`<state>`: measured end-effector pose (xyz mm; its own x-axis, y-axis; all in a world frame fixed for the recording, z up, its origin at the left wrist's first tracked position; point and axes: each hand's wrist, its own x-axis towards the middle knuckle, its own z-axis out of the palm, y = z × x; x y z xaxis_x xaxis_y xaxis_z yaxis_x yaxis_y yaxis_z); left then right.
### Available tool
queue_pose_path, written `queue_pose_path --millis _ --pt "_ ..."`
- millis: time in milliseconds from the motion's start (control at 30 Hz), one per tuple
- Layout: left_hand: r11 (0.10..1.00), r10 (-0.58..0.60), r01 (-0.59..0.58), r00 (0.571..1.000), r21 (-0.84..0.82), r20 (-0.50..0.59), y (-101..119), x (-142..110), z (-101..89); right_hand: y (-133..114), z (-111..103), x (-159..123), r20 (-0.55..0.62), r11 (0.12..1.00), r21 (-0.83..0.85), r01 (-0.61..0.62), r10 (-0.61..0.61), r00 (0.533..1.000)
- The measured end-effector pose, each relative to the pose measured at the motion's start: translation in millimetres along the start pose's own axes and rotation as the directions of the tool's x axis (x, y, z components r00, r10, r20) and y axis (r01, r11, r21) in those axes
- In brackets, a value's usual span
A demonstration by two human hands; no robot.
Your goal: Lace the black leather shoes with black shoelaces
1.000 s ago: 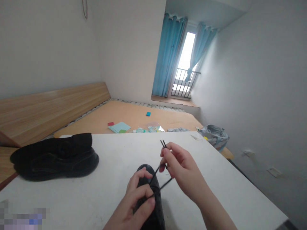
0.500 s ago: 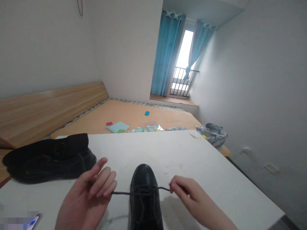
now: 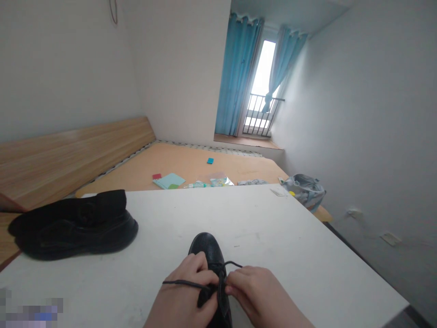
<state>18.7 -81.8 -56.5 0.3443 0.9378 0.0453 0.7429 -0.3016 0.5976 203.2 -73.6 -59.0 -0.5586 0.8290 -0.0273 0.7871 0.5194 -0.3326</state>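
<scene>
Left grip (image 3: 191, 284) and right grip (image 3: 256, 289) are bare, wrists too.

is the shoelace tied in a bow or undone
Undone, as far as visible: one end of the shoelace lies across the left hand, another stretch runs to the right hand; no bow shows.

Near shoe (image 3: 206, 246), black: near end cut off by the lower edge; middle partly hidden from us by the left hand (image 3: 186, 291) and right hand (image 3: 259, 291). Lace (image 3: 184, 283): its right run we lose at the right hand. Pixelated patch (image 3: 34, 315), near left: contents we cannot read. Packets (image 3: 220, 182), far: too small to identify.
</scene>
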Motion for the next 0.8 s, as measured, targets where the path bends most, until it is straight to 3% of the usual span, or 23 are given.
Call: queue_pose_path --millis 133,267,400,500,567,600,667,700,733,767,800 --pt "0.999 0.024 -0.026 0.998 -0.032 -0.057 0 0 4.7 1 -6 -2 -0.019 0.998 0.069 -0.011 0.013 1.0" --pt "0.981 0.013 -0.04 0.99 -0.192 -0.137 -5 0 1.6 -2 -18 -6 -0.134 0.967 0.253 0.008 0.026 0.991" --pt "0.886 -0.109 0.024 0.981 -0.462 -0.157 -12 -1 -10.7 -14 -24 -3 -0.201 0.896 0.43 0.111 -0.025 0.979" --pt "0.803 -0.103 0.012 0.988 -0.596 -0.118 -12 -3 -20.1 -27 -22 5 -0.211 0.812 0.561 0.162 -0.049 0.976" --pt "0.737 -0.12 0.06 0.992 -0.674 -0.043 -10 -5 -26.2 -34 -22 9 -0.176 0.711 0.692 0.126 -0.004 0.984" --pt "0.696 -0.153 0.111 0.988 -0.71 0.004 -9 -6 -29.6 -36 -24 10 -0.147 0.619 0.779 0.1 0.026 0.989" --pt "0.637 -0.222 0.196 0.973 -0.746 0.066 -11 -7 -37.4 -38 -29 8 -0.119 0.353 0.932 0.08 0.091 0.989" --pt "0.642 -0.252 0.217 0.966 -0.735 0.065 -13 -8 -41.4 -38 -34 6 -0.135 0.231 0.968 0.102 0.132 0.982" --pt "0.682 -0.271 0.225 0.961 -0.696 0.045 -17 -8 -45.1 -37 -38 3 -0.171 0.162 0.977 0.141 0.186 0.968" --pt "0.748 -0.278 0.226 0.961 -0.624 0.015 -21 -9 -48.2 -36 -42 -1 -0.214 0.162 0.971 0.178 0.244 0.946" --pt "0.821 -0.278 0.23 0.96 -0.522 -0.015 -26 -9 -50.3 -36 -45 -4 -0.25 0.223 0.956 0.191 0.278 0.928"
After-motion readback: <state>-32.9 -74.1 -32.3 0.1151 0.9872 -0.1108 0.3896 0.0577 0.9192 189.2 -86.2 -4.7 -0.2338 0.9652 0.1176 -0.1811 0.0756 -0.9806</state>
